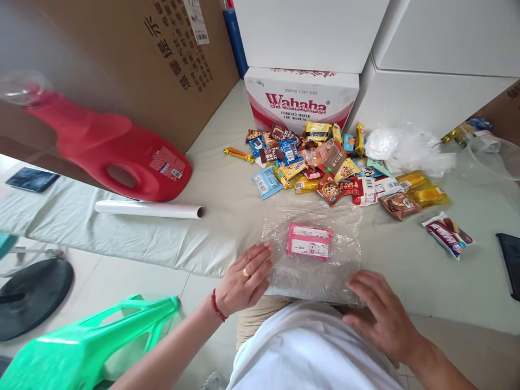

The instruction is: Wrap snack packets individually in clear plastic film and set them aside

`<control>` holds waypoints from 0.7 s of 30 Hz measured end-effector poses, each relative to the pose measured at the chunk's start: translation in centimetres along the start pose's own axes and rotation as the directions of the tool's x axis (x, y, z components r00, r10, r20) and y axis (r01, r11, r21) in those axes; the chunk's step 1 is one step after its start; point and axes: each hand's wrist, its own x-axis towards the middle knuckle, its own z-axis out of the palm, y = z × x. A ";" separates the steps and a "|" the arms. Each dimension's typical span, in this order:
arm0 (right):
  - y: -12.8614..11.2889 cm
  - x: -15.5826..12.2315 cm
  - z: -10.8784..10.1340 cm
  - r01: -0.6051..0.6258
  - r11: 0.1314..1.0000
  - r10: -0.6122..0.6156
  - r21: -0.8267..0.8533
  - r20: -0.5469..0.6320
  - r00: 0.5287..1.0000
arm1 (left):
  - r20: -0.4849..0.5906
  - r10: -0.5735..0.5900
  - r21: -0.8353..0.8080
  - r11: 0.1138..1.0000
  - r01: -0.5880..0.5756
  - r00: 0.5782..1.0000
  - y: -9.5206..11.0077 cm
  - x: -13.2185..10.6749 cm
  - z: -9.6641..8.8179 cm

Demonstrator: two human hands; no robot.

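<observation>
Left hand (244, 279) flat, fingers spread, on left edge of plastic sheet (314, 273); right hand (384, 317) flat on near right corner. Pink packet (309, 241) lies mid-sheet on counter (227, 184). Sheet likely thin, clingy, wrinkles easily; best taken by edges.

the white and red carton (300, 100) reads "wahaha" in red letters, with "purified water for drinking" beneath. the brown cardboard box (122, 54) carries black chinese characters, upside down in this view. the labels on the pink packet (309, 241) and the red jug (122, 151) are too small to read.
</observation>
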 end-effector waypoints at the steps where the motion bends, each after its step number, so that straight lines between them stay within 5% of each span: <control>1: -0.1 -1.2 0.7 0.005 0.999 -0.004 -0.042 0.040 0.999 | 0.073 0.030 -0.035 0.999 -0.027 0.997 0.0 -0.6 -0.2; 4: 0.3 -2.8 2.8 -0.018 0.991 0.028 -0.134 0.068 0.997 | 0.226 0.052 -0.039 0.998 -0.044 0.973 -0.4 -2.1 -0.3; 7: 1.0 -1.8 3.3 -0.050 0.997 0.051 -0.052 0.006 0.999 | 0.297 0.062 -0.017 0.998 -0.059 0.953 -0.8 -2.5 -0.3; 11: 1.5 0.7 1.1 -0.078 0.989 0.075 0.125 0.030 0.997 | 0.322 0.016 -0.053 0.999 0.001 0.947 -0.8 -1.7 -0.9; 14: 1.7 3.0 -1.1 -0.199 0.951 0.184 0.238 0.087 0.979 | 0.361 -0.098 -0.168 0.971 0.168 0.928 -1.2 -0.3 -1.7; 17: 2.5 5.7 -2.5 -0.361 0.869 0.323 0.339 0.163 0.932 | 0.434 -0.278 -0.351 0.824 0.445 0.857 -2.4 1.9 -2.4; 21: 5.1 8.8 -2.2 -0.534 0.709 0.484 0.460 0.232 0.844 | 0.530 -0.499 -0.475 0.495 0.727 0.686 -4.3 5.5 -2.9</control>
